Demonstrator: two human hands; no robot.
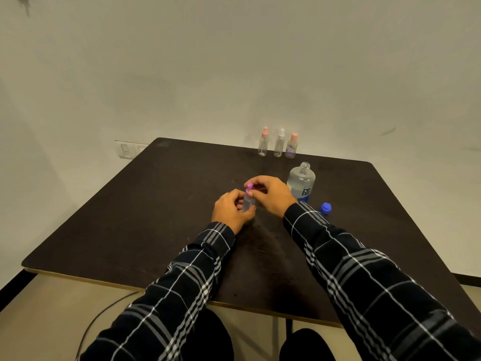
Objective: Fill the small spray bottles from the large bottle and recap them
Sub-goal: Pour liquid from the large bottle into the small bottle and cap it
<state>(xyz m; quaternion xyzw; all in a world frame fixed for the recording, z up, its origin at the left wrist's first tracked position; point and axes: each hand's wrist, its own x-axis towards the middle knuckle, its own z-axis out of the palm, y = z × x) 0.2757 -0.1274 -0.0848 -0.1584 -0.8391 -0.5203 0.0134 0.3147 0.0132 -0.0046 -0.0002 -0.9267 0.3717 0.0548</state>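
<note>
My left hand [230, 210] grips the clear body of a small spray bottle [248, 203] standing on the dark table [161, 204]. My right hand [270, 195] pinches its purple spray cap [249, 187] from above. Just to the right stands the large clear bottle [302, 182] with a blue label, its neck uncapped. Its blue cap [325, 208] lies on the table beside my right wrist. Three more small spray bottles [278, 145] stand in a row near the far edge, two with pink caps and one with a white cap.
A wall with a white socket plate [130, 149] runs behind the table. A dark cable [104, 316] lies on the floor at the front left. My knees show under the table's front edge.
</note>
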